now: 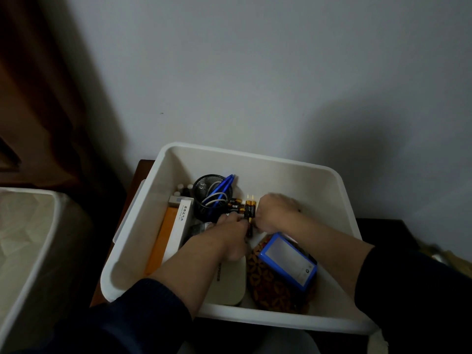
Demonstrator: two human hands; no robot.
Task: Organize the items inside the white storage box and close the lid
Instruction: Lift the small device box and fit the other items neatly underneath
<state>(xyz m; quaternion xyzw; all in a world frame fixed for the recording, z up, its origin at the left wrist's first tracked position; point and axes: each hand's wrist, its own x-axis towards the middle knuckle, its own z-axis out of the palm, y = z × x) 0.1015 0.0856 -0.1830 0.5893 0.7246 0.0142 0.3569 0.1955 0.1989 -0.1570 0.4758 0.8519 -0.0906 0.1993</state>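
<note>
1. Two bare hands reach down into the white storage box (339, 200), which sits open on a dark wooden surface (143, 172) against a pale wall; I can see no lid on it.
2. The left hand (231, 232) comes in from the lower left with its dark blue sleeve pushed up the forearm. Its fingers (238, 222) are pressed together around a black and gold battery (249, 229) that stands nearly upright between the two hands.
3. The right hand (274, 212) comes in from the right, its black sleeve at the picture's edge. Its fingers are curled inward just beside the cluster of batteries (242, 206); whether they pinch one I cannot tell, as the knuckles hide them.
4. Those batteries lie near the middle of the box floor, touching the foot of a black mesh pen cup (204, 192), which holds blue pens (224, 182) and a loop of white cable.
5. Along the left wall lie an orange flat box (163, 241) and a white carton with printed characters (181, 221), side by side. Small dark bottles (185, 189) stand behind them in the far left corner.
6. Near the front wall rests a cream-coloured case (227, 284), partly under the left forearm. Beside it is a brown patterned pouch (275, 287) with a blue-framed device (288, 261) lying tilted on top.
7. Another white container (25, 264) stands well apart at the left.
</note>
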